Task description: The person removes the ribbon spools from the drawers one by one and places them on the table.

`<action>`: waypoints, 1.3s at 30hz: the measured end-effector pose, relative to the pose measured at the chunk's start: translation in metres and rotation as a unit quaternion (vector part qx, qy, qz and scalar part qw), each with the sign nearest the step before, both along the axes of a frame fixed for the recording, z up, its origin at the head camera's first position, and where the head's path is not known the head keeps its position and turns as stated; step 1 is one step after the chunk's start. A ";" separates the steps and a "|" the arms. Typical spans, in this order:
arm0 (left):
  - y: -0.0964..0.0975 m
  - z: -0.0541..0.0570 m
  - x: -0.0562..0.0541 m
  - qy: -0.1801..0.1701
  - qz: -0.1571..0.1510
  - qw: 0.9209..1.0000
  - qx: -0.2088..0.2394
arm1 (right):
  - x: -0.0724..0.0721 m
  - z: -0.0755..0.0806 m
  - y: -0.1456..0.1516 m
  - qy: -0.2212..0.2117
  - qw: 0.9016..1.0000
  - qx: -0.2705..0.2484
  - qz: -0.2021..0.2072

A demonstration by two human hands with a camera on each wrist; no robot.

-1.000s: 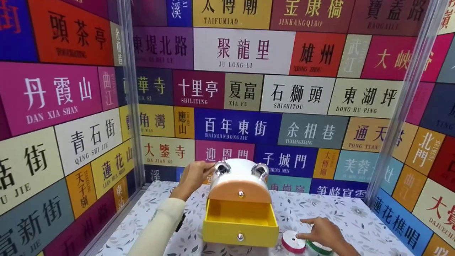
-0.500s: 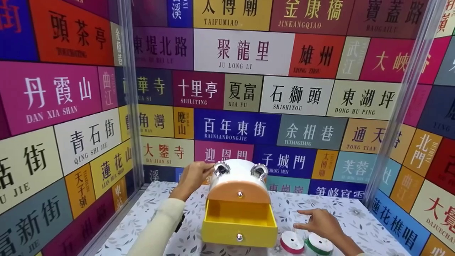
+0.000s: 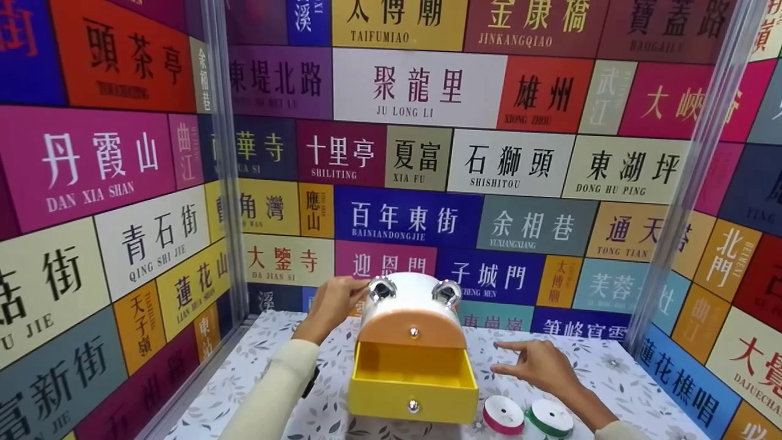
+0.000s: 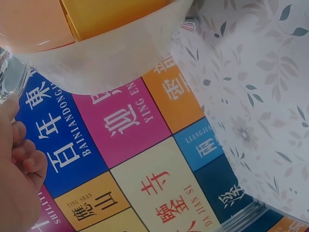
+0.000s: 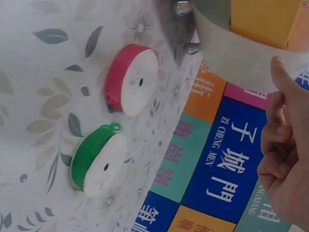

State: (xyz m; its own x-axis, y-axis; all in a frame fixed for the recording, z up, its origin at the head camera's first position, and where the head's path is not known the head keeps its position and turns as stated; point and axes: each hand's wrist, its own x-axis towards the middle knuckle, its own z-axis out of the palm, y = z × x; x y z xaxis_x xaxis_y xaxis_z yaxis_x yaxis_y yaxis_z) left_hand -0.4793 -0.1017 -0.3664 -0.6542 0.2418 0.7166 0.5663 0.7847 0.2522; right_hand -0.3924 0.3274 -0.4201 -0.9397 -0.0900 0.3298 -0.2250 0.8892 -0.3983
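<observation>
A small frog-like drawer box stands on the table, with a white rounded top (image 3: 410,299), a peach upper drawer (image 3: 388,330) and a yellow lower drawer (image 3: 379,400) pulled out. Two silver ring-shaped eyes sit on top. My left hand (image 3: 330,305) pinches the left eye (image 3: 383,289) at its outer side; its thumb (image 4: 9,108) meets the ring in the left wrist view. To the right of the box my right hand (image 3: 540,365) hovers, holding nothing, thumb and forefinger stretched apart and the other fingers curled. Below it lie a pink ribbon spool (image 3: 503,415) and a green ribbon spool (image 3: 548,419).
The table (image 3: 275,373) wears a white leaf-patterned cover. Behind it and at both sides rise panels of coloured name signs (image 3: 406,217), with clear corner strips (image 3: 690,177) between them. A dark object (image 3: 310,382) shows beside the left forearm.
My right hand has lifted away from the ribbon spools and shifted leftward toward the box, so both spools now show fully. My left hand has stayed at the eye.
</observation>
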 end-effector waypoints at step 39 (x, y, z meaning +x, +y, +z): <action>0.001 0.000 -0.001 -0.017 0.008 1.000 0.006 | 0.045 0.024 -0.121 0.097 0.965 -0.028 0.244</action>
